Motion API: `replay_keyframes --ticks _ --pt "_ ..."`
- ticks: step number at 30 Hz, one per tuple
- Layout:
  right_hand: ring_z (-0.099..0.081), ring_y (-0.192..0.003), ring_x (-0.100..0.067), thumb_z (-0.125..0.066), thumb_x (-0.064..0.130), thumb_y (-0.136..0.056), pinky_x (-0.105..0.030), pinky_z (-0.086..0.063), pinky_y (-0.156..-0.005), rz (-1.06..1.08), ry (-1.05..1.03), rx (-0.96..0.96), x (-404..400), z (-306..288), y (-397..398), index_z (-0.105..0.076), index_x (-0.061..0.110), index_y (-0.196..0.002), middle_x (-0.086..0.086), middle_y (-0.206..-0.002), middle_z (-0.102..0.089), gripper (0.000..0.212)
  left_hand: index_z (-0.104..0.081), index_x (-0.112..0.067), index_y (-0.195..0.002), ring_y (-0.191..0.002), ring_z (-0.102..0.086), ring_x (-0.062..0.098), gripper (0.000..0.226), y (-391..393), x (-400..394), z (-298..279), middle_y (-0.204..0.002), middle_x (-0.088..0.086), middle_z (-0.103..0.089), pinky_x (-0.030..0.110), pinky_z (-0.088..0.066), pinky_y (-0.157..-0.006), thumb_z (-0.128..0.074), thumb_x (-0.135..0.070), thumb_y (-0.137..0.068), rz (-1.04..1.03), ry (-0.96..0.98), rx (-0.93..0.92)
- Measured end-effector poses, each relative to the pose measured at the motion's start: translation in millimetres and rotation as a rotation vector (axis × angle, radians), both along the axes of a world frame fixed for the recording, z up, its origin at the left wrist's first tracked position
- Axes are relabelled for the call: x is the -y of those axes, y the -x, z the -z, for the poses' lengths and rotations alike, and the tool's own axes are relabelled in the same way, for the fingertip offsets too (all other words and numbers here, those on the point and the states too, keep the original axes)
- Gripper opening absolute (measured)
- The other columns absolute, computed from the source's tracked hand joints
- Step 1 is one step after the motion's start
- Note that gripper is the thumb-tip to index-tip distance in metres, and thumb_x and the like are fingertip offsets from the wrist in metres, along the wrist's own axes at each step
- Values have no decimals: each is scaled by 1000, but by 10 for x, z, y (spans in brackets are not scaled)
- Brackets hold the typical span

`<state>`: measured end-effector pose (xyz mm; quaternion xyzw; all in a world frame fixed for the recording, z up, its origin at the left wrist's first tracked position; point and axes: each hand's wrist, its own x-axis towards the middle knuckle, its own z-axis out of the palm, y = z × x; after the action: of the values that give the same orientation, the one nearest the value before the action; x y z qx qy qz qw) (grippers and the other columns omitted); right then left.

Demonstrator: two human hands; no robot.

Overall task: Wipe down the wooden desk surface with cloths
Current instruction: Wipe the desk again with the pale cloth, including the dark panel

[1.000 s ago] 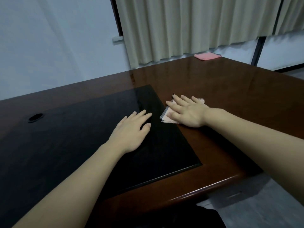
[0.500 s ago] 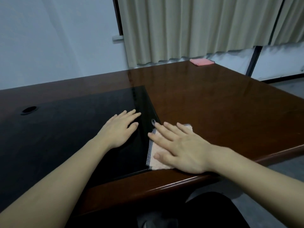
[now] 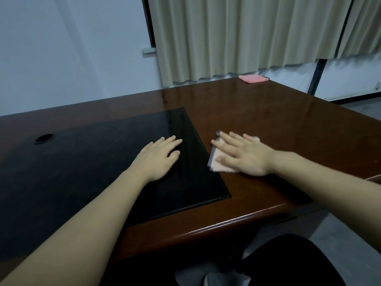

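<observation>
Right hand (image 3: 245, 156) flat, fingers straight, pressing pale cloth (image 3: 218, 166) onto desk (image 3: 268, 124). Left hand (image 3: 157, 156) flat on black inlay (image 3: 92, 162), at cloth's 9 o'clock. Hands apart.

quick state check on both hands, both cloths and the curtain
left hand: open, flat on black glass inset
right hand: open, pressing pale pink cloth
pale pink cloth: flat on brown wooden desk
salmon folded cloth: untouched, far corner
beige curtain: drawn

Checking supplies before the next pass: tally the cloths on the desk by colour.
Pale peach cloth, under the right hand: 1
Pink cloth, at the desk's far corner: 1
Total: 2
</observation>
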<state>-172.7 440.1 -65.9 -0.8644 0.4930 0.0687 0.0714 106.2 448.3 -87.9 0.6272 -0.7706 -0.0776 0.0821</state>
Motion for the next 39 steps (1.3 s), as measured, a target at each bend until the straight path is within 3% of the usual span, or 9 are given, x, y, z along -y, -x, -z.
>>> replay_keyframes --ticks 7,14,18,24,31,39 --pt "9 -156 -24 -14 67 -102 -49 4 -125 199 -8 24 637 30 -208 1 39 -161 1 -169 14 68 -27 -37 -158 -155 -12 16 49 12 -11 -14 -167 -12 -17 42 -11 -126 -31 -39 -109 -17 11 -5" --pt "16 -155 -19 -14 64 -103 -43 8 -124 -61 4 27 -273 20 -31 7 39 -160 5 -167 21 66 -30 -35 -158 -155 -13 18 49 50 -43 -39 -167 -11 -19 42 -11 -126 -33 -37 -109 -23 20 -26" --pt "22 -151 -8 -3 74 -90 -32 14 -121 -93 -3 27 -690 9 273 9 49 -156 16 -163 24 72 -30 -33 -158 -155 -13 18 49 53 -50 -37 -167 -10 -19 42 -10 -126 -33 -35 -109 -21 12 -27" --pt "8 -156 -17 -14 67 -100 -42 3 -124 83 28 13 -24 52 345 2 43 -160 7 -169 13 67 -32 -33 -157 -155 -14 17 48 45 -47 -19 -167 -10 -20 41 -10 -126 -34 -35 -109 -27 25 -32" --pt "6 -157 -23 -14 65 -101 -49 2 -124 339 33 28 779 59 158 -3 39 -162 3 -170 11 66 -34 -35 -156 -155 -16 16 48 46 -15 -35 -166 -11 -22 41 -12 -126 -37 -35 -108 -28 36 -39" --pt "10 -156 -22 -14 63 -103 -46 4 -125 106 34 37 301 78 128 3 39 -161 2 -169 14 65 -34 -35 -156 -155 -16 17 48 39 -13 -20 -166 -11 -23 42 -13 -126 -37 -35 -108 -21 40 -42"
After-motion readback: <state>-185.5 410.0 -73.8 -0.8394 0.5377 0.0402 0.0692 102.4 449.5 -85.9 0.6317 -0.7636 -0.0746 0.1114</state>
